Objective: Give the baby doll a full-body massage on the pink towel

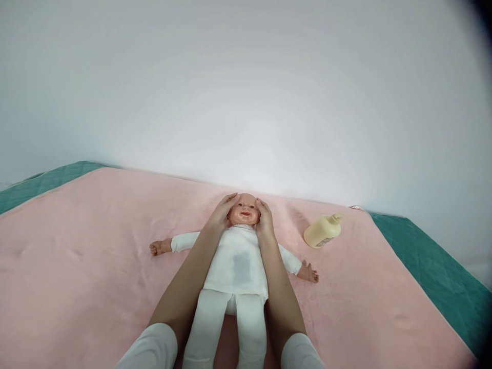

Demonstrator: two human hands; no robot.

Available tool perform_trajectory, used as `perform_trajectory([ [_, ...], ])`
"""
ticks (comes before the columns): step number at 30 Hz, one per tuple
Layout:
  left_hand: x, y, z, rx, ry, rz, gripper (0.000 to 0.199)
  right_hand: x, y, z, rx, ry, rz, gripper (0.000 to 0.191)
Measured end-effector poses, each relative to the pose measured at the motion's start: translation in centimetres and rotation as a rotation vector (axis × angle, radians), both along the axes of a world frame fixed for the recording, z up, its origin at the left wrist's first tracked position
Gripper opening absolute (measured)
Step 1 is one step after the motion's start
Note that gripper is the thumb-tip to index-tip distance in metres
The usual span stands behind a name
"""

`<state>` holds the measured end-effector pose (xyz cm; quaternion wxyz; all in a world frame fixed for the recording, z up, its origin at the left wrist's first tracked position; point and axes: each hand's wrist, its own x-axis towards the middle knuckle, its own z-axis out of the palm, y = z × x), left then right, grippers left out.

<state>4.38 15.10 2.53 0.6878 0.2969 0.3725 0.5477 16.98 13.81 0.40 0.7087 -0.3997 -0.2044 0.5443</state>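
A baby doll (240, 261) in a white top and white trousers lies on its back, head away from me, arms spread out to both sides. My left hand (223, 210) rests against the left side of the doll's head, and my right hand (265, 218) against the right side. Both palms cup the head, with fingertips near its temples. The head sits between my hands. A grey patch marks the front of the top. To the right of the doll stands a pale yellow pump bottle (322, 231), slightly tilted in view.
A pink cloth (353, 307) lies under the doll and bottle. Green quilted fabric (430, 261) shows beyond its right edge, and more at the far left. A pale wall (246, 92) rises behind the far edge.
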Motion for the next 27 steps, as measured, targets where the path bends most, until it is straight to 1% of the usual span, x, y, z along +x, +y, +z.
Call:
perform_trajectory([
  [2, 0.2, -0.2, 0.1, 0.020, 0.054, 0.019, 0.047, -0.1, -0.1, 0.1, -0.011, -0.042, 0.008, 0.040],
  [4, 0.4, -0.3, 0.1, 0.036, 0.080, 0.030, 0.049, -0.2, -0.2, 0.2, -0.017, -0.071, -0.003, 0.045],
  [9, 0.5, 0.0, -0.5, 0.060, 0.118, 0.044, 0.047, -0.4, -0.4, 0.2, -0.020, -0.106, -0.025, 0.047],
  [14, 0.7, 0.2, -0.8, 0.077, 0.165, 0.076, 0.049, -0.2, -0.2, -0.1, -0.039, -0.149, -0.045, 0.053],
  [19, 0.8, 0.3, -0.9, 0.075, 0.173, 0.080, 0.049, -0.1, -0.2, -0.3, -0.043, -0.137, -0.047, 0.051],
  [27, 0.9, 0.5, -1.1, 0.078, 0.178, 0.103, 0.042, -0.3, -0.4, -0.2, -0.018, -0.148, -0.046, 0.046],
])
